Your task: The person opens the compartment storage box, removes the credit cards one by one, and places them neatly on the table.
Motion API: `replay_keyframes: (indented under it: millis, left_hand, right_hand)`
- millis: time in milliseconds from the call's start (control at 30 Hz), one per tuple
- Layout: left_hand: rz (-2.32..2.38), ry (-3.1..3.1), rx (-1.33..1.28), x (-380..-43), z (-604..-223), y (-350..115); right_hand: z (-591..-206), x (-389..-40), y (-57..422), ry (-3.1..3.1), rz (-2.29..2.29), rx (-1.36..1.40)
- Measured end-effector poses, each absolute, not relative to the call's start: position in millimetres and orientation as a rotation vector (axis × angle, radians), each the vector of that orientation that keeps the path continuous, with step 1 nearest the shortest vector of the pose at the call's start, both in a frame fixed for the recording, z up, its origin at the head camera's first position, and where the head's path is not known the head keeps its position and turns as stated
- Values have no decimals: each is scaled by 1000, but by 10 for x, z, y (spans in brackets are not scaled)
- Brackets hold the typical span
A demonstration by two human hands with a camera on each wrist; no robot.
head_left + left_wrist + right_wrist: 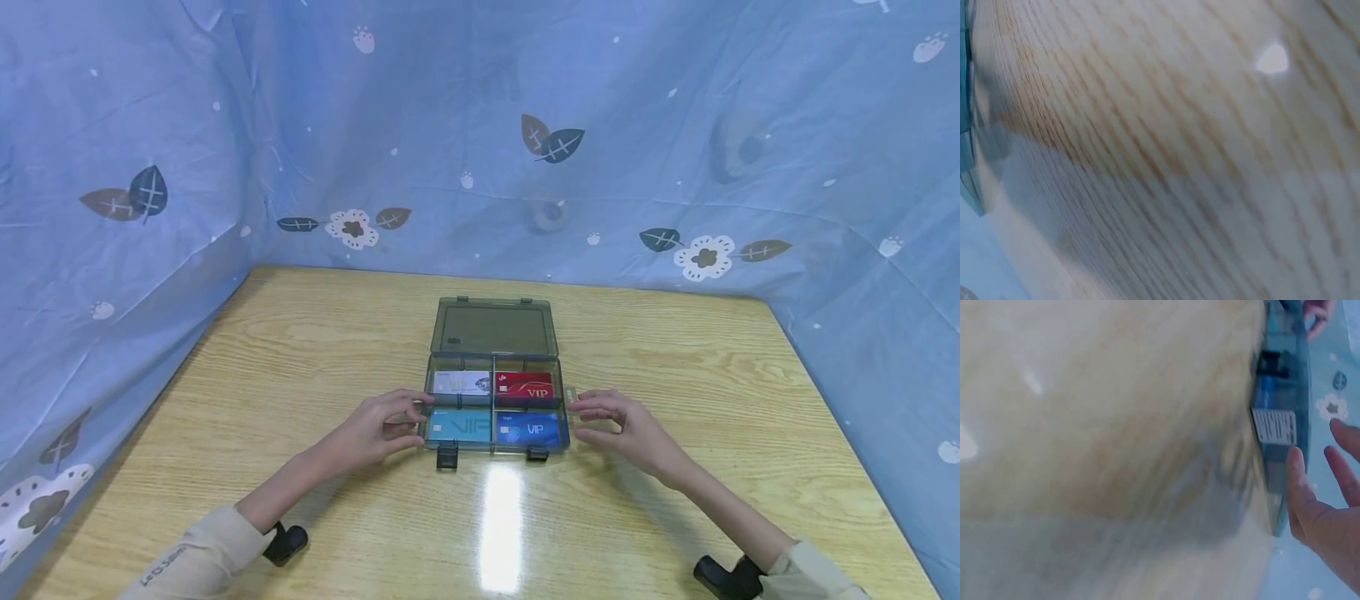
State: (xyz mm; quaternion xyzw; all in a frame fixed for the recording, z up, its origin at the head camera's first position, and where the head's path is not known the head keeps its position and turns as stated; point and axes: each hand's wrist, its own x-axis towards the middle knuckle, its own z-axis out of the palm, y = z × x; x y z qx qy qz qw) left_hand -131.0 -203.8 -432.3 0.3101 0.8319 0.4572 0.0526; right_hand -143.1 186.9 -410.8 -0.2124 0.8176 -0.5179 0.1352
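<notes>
A dark translucent plastic box [492,450] lies on the table with its lid [495,327] folded back. Its divided compartments hold a white card [461,382], a red card [523,385], a teal card [459,425] and a blue card [528,428], all marked VIP. At the box's left side is my left hand [382,427], fingers slightly bent, their tips at the wall. My right hand [621,429] is by the right side, fingers spread and loosely bent. Neither hand grips anything; whether the fingertips touch the box I cannot tell. A barcode label [1275,427] is on the box.
Two black latches hang at the box's front, one left [447,457] and one right [537,454]. The wooden table [337,333] carries a bright light reflection in front of the box. Blue patterned cloth [465,150] surrounds the table's back and sides.
</notes>
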Motion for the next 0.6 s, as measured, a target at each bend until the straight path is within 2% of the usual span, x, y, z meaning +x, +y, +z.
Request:
replay_keyframes:
  millis: [267,600]
  left_hand:
    - [1403,2505,969,-1313,-4333,-2050]
    - [1396,2510,988,-1320,-4357,-2067]
  right_hand:
    - [-4114,-1265,1871,2115,-1653,-371]
    - [-4004,-1369,1680,2224,-1432,-449]
